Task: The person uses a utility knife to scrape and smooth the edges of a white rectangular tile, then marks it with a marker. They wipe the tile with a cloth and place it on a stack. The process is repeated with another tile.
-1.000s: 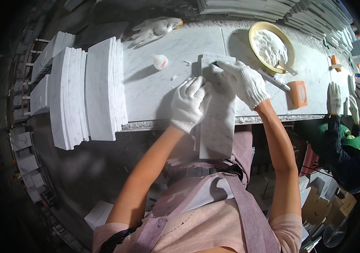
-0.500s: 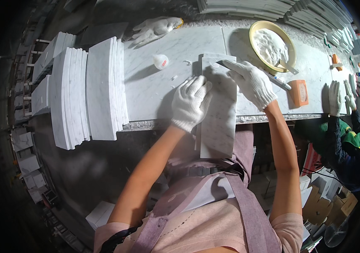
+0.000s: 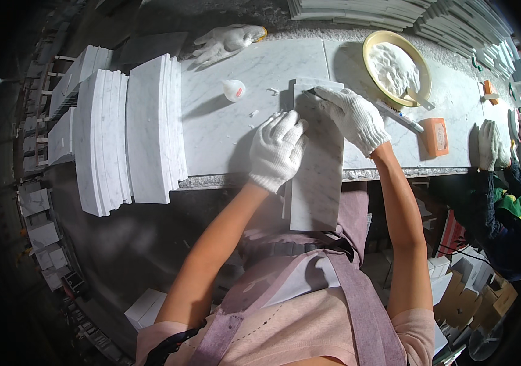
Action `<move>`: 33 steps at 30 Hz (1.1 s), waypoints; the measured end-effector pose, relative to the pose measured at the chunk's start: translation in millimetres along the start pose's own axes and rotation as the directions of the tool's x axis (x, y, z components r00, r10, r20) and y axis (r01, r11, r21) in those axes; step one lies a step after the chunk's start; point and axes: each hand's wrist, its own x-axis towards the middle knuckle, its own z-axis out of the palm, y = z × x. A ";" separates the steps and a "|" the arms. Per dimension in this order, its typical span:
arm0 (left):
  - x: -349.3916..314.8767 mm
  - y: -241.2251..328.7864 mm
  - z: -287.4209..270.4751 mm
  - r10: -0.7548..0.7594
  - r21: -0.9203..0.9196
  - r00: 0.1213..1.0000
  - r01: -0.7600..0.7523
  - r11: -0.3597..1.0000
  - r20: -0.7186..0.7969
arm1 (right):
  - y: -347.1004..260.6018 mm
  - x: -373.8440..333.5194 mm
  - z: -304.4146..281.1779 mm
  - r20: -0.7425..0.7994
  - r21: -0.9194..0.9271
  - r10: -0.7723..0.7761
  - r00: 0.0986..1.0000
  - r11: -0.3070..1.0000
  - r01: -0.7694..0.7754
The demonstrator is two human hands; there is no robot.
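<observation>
A long grey-veined marble tile [image 3: 316,177] lies lengthwise before me, its near end sticking out past the table edge. Beneath it another tile [image 3: 320,80] shows at the far end and along the left side. My left hand [image 3: 278,149], in a white knit glove, is closed at the tile's left edge with fingers curled. Over the tile's far part, my gloved right hand [image 3: 355,119] grips a thin dark scraper blade [image 3: 310,92], whose tip touches or nearly touches the surface; its handle is hidden by the glove.
Stacked marble tiles [image 3: 150,128] stand at left. A white squeeze bottle [image 3: 233,90] and a loose glove [image 3: 228,43] lie beyond my left hand. At right are a yellow bowl [image 3: 426,68] of white paste, a paint marker [image 3: 403,118] and an orange block [image 3: 436,136]. A co-worker's gloved hand [image 3: 488,145] rests far right.
My right hand has moved a little left and nearer, carrying the scraper blade leftward across the tile. My left hand stays in place. The co-worker's hands have come closer together.
</observation>
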 end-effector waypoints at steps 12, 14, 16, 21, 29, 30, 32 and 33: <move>-1.1 -3.4 1.7 -0.008 -0.033 0.999 0.009 0.999 0.044 | -8.3 -27.5 4.1 0.071 -0.349 0.007 0.997 0.937 0.019; -1.6 -3.2 1.8 -0.001 -0.032 1.000 0.002 0.999 0.031 | -3.7 -31.0 0.7 0.122 -0.215 0.074 0.990 0.976 -0.047; -1.5 -2.4 2.5 0.012 -0.022 1.000 -0.012 1.000 0.003 | 0.7 -29.2 -2.2 0.114 -0.046 0.075 0.991 0.996 -0.070; -1.4 0.4 0.5 -0.010 -0.009 1.000 0.011 1.000 0.014 | -0.2 -2.4 2.4 -0.056 0.012 -0.021 0.998 1.000 0.022; -1.7 -4.1 3.1 -0.011 -0.031 0.998 0.013 0.999 0.060 | -7.0 -26.8 -2.5 0.143 -0.301 0.054 0.988 0.954 -0.009; -1.3 -5.1 3.9 -0.017 -0.041 0.996 0.020 0.999 0.083 | -5.1 -31.7 -4.6 0.133 -0.302 0.034 0.991 0.953 0.007; -1.0 -5.3 4.6 -0.010 -0.043 0.997 0.013 0.999 0.078 | -1.3 -37.8 -7.6 0.132 -0.239 0.062 0.989 0.971 -0.029; -0.9 -4.8 4.5 0.001 -0.035 0.999 0.001 0.999 0.049 | 0.1 -37.8 -8.1 0.126 -0.177 0.064 0.990 0.983 -0.041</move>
